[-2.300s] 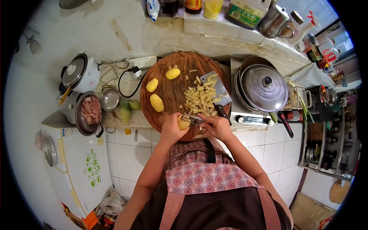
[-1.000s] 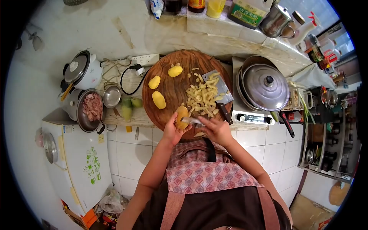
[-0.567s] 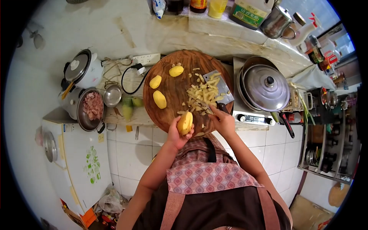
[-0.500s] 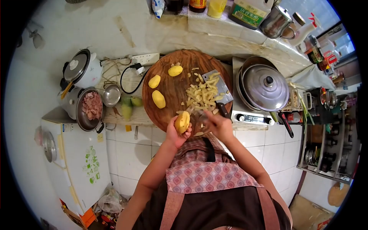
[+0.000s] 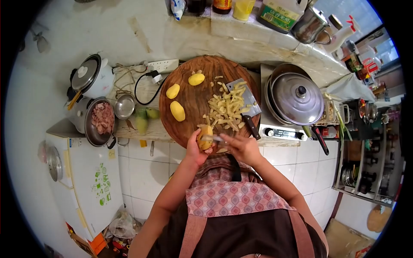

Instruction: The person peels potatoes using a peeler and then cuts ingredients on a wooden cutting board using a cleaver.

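Observation:
My left hand (image 5: 195,153) is wrapped round a partly peeled potato (image 5: 203,138) at the near edge of the round wooden board (image 5: 180,132). In my right hand (image 5: 245,149) is a peeler (image 5: 217,138), smeared by motion, its head against or just over the potato. Beyond my hands lies a heap of potato peelings (image 5: 228,105). A cleaver (image 5: 251,103) rests under the heap's right side, its dark handle towards me. Several yellow peeled potatoes (image 5: 177,111) sit on the left of the board.
Right of the board, a lidded wok (image 5: 299,96) stands on an induction cooker (image 5: 284,132). To the left are a pan of cut meat (image 5: 102,118), a small metal bowl (image 5: 125,106), green vegetables (image 5: 143,120) and a power strip (image 5: 163,66). Bottles line the ledge behind.
My right hand has moved left, bringing the peeler from beside the potato to its surface. My left hand holds the potato in nearly the same place.

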{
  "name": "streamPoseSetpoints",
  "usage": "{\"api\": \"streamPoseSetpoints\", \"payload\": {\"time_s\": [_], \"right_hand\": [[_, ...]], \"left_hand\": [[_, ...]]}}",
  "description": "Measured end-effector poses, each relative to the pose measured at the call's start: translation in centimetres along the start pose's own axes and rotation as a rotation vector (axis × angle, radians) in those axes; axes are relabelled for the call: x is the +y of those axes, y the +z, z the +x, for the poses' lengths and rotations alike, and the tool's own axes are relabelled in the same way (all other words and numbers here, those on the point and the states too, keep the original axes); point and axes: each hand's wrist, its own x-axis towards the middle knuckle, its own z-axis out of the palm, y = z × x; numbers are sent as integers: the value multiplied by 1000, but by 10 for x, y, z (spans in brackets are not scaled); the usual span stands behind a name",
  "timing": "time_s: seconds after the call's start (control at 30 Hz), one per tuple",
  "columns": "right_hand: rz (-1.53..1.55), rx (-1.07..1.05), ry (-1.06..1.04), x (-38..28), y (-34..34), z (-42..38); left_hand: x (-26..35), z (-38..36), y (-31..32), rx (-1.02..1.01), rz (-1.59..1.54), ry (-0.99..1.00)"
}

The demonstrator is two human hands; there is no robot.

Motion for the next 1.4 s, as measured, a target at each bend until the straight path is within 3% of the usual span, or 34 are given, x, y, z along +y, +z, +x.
{"api": "streamPoseSetpoints", "payload": {"time_s": [0.1, 0.27, 0.33, 0.43, 0.53, 0.6, 0.67, 0.8, 0.87, 1.0, 1.13, 1.23, 1.33, 1.4], "right_hand": [[-29, -23, -43, -2, 6, 4], [-155, 156, 179, 45, 32, 3], [-96, 187, 222, 31, 19, 2], [79, 117, 75, 7, 4, -3], [-8, 9, -26, 0, 4, -1], [-9, 11, 36, 13, 11, 4], [-232, 66, 209, 35, 24, 4], [-6, 197, 282, 36, 19, -3], [83, 220, 136, 23, 14, -6], [-58, -1, -24, -3, 10, -4], [-11, 78, 51, 24, 32, 2], [-169, 102, 328, 48, 34, 1], [-21, 178, 202, 33, 20, -1], [18, 78, 32, 11, 9, -1]], "left_hand": [[-2, 8, -13, 8, -63, -102], [-5, 1, -3, -95, 112, -87], [-3, -3, 4, -47, 141, -61], [-3, 4, -1, 73, 171, 9], [-3, 4, -5, 114, 218, -36], [-4, 5, -6, 115, 274, 8], [-6, 4, -5, 115, 328, 54], [-7, -1, 1, 62, 296, 99], [-7, 3, 3, 145, 187, 40], [-11, 5, -9, 99, 46, 24], [-6, 15, -20, 91, 154, -17], [-6, 4, -11, 23, 100, -33], [-5, 2, -2, 109, -23, -58], [-7, 3, 1, 153, -42, -54]]}}
